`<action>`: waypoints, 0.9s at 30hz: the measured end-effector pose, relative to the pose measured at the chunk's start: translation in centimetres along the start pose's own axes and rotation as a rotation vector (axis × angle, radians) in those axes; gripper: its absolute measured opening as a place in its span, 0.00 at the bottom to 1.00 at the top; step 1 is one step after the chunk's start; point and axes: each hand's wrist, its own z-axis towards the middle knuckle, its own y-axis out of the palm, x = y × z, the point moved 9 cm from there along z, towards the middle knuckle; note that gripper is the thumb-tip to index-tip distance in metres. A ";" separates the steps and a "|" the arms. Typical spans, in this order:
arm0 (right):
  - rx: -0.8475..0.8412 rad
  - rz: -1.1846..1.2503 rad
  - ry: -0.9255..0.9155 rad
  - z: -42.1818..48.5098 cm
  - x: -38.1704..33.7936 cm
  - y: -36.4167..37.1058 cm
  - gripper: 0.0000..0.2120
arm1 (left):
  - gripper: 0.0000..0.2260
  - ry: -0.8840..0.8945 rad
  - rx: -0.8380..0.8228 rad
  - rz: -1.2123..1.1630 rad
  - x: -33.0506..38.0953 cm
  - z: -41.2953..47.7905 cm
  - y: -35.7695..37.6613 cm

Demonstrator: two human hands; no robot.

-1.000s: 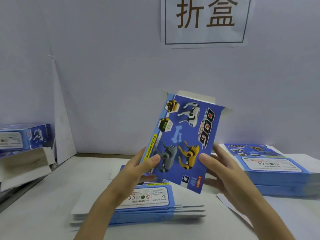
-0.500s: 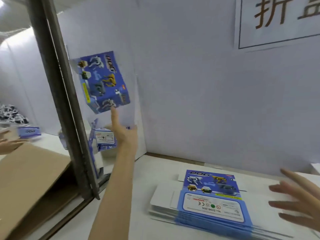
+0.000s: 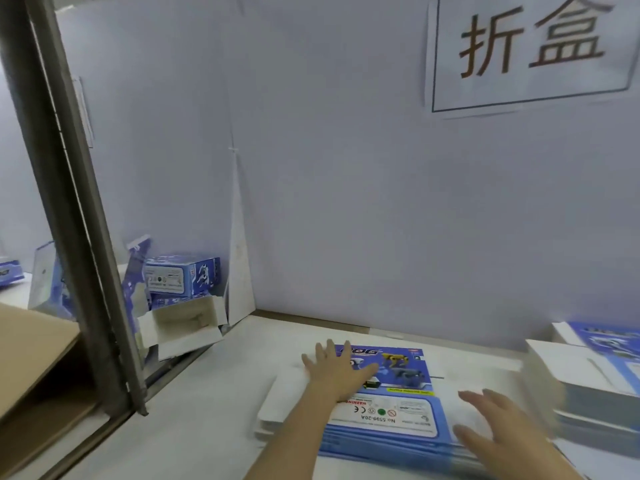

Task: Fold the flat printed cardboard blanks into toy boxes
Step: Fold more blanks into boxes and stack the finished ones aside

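The top blank [image 3: 408,410] of the stack [image 3: 381,445] is pressed under the left hand [image 3: 337,374], fingers [image 3: 328,353] spread flat, nothing gripped. The right hand [image 3: 498,424], open and blurred, is seen over the stack's right side; contact cannot be told.

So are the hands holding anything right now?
Nothing is held. The left hand lies flat, fingers spread, on the top cardboard blank. The right hand is open over the stack's right side, too blurred to tell contact.

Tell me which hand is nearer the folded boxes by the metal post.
Left. The left hand lies flat on the blank stack, right of the folded boxes; the right hand is farther right.
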 end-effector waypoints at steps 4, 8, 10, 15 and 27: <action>-0.052 -0.084 0.106 1.1 1.3 1.4 0.28 | 0.38 -0.024 -0.010 -0.012 -0.8 0.7 1.1; -0.021 -0.115 0.115 1.4 2.2 1.5 0.26 | 0.38 -0.035 0.019 0.004 -0.8 0.5 1.1; -0.014 -0.150 0.124 1.6 2.5 1.4 0.24 | 0.37 -0.042 0.023 0.023 -0.5 0.1 1.3; -0.042 -0.328 0.229 1.2 3.3 1.0 0.18 | 0.38 -0.025 0.021 0.059 1.0 -1.7 1.9; 0.014 -0.048 0.341 0.4 3.6 -0.4 0.13 | 0.38 0.035 0.053 0.052 5.6 -6.4 3.9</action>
